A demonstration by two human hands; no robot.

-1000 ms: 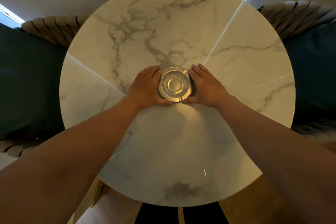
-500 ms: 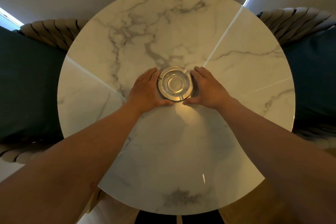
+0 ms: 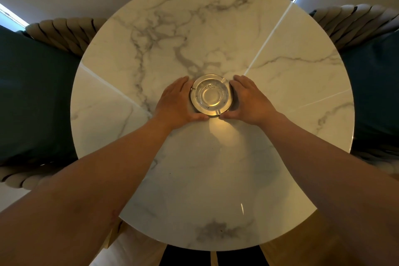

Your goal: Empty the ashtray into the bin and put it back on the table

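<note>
Glass ashtray (image 3: 211, 94) sits on the round marble desk (image 3: 280, 75), about midway between its edges. Left hand (image 3: 176, 103) and right hand (image 3: 248, 100) cup it from either side, fingers curved against its rim and thumbs meeting at its near edge. Small ash specks show inside.

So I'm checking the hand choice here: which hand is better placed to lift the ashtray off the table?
Neither clearly. The left hand and right hand cup opposite sides of the round glass ashtray symmetrically on the round marble table; a two-handed lift looks likeliest.
</note>
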